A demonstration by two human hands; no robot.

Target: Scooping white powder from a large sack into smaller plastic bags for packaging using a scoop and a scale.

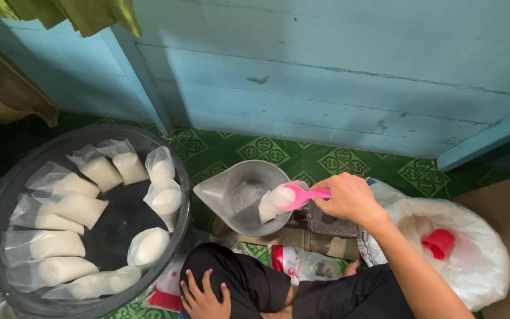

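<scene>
Small clear bag (271,204) part-filled with white granules sits tilted in the metal scale pan (240,198), against the pan's right rim, mouth up and toward the right. Pink scoop (298,195) lies at the bag's mouth: bowl end left, over the opening; handle running right, roughly level, so its long axis is left-to-right across the pan's right edge. Right hand (349,198) is closed around the handle's right end, fingers pinched on it, just right of the pan and above the dark scale body (326,223). Bag thus lies directly left of this hand, a scoop-length off. Left hand (203,295) rests flat and spread on the dark trouser knee, holding nothing, well apart from the pan; the right is clearly the nearer. Right of the person, an open white sack (473,260) with a red cup (439,243) inside. Left, a black basin (7,195) holding filled bags (66,207).
</scene>
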